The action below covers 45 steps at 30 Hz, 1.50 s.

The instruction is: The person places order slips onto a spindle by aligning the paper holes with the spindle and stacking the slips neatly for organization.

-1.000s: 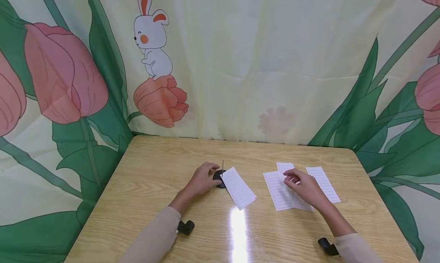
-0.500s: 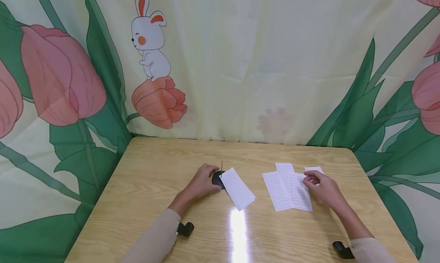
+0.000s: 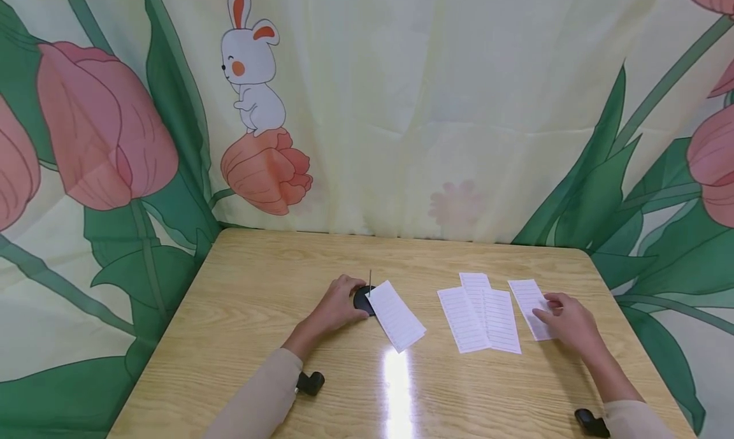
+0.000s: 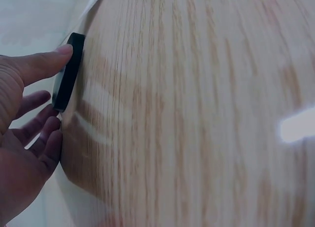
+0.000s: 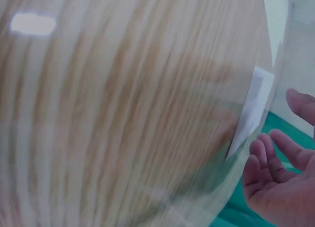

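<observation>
In the head view my left hand (image 3: pixel 337 302) holds the round black base of a receipt spike (image 3: pixel 362 299), thumb and fingers at its rim. The left wrist view shows the thumb on the edge of the base (image 4: pixel 69 74). Printed white slips (image 3: pixel 397 318) are stuck on the thin upright rod by one corner and slant to the right. My right hand (image 3: pixel 570 321) is over the right edge of a single printed slip (image 3: pixel 524 299), its fingers loosely bent. In the right wrist view a gap shows between the fingers and that slip (image 5: pixel 250 109).
Between the hands lie several overlapping printed slips (image 3: pixel 463 324) on the wooden table (image 3: pixel 275 267). A curtain (image 3: pixel 367 107) with tulips and a rabbit hangs behind the table's back edge. Black wrist devices (image 3: pixel 310 383) sit at both sleeves.
My right hand has moved right, from over the overlapping slips to the single slip at the right, uncovering the group. The left hand stays at the spike's base.
</observation>
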Available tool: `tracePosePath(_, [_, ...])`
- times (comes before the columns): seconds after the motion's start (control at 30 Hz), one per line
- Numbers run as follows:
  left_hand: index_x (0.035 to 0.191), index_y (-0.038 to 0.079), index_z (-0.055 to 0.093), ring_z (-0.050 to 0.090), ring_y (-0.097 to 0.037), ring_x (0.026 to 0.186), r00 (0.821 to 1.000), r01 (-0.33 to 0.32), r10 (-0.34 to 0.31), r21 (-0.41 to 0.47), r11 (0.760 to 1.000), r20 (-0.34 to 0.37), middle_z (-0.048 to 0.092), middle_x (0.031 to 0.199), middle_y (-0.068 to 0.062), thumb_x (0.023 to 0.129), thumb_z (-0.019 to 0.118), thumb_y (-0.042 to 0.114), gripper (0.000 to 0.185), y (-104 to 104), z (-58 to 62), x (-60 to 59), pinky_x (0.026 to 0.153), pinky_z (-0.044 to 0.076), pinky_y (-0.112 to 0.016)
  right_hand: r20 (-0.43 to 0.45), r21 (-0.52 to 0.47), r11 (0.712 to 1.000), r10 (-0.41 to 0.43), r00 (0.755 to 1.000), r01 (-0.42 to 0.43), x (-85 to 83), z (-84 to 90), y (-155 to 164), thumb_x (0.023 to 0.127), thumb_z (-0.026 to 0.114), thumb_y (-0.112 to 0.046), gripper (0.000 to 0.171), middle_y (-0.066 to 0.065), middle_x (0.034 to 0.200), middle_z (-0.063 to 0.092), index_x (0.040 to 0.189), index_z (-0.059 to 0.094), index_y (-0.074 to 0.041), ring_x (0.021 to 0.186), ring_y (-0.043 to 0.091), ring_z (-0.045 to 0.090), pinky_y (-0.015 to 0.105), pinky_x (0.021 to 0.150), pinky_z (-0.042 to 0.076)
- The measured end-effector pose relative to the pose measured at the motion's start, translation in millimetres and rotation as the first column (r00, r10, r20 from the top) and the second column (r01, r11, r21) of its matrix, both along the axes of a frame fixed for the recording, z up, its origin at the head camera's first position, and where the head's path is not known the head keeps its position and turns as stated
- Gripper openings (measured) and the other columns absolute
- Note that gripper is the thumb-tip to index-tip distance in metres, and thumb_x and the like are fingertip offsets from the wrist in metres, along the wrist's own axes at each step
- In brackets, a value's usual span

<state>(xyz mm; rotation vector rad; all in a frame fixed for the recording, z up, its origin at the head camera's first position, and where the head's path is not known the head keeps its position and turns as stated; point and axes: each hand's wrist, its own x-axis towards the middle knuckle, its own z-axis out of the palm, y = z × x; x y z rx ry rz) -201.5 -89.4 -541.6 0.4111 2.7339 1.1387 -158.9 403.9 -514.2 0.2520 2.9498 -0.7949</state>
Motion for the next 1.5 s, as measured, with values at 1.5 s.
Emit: tracePosePath(1.5, [0.134, 0.006, 0.064, 0.052, -0.029, 0.120, 1.000, -0.006, 0.006, -0.023, 1.000, 0.001, 0.056, 0.130, -0.012, 0.079, 0.091, 0.019, 0.063, 2.4, 3.3, -0.7, 0.103, 0.047, -0.046, 0.172, -0.030, 0.991, -0.125, 0.977, 0.132, -0.6, -5.3, 10.3, 0.095, 0.072, -0.019, 0.060, 0.042, 0.123, 0.046, 0.129, 0.037, 0.016, 0.102, 0.047, 0.049, 0.050, 0.083, 0.048])
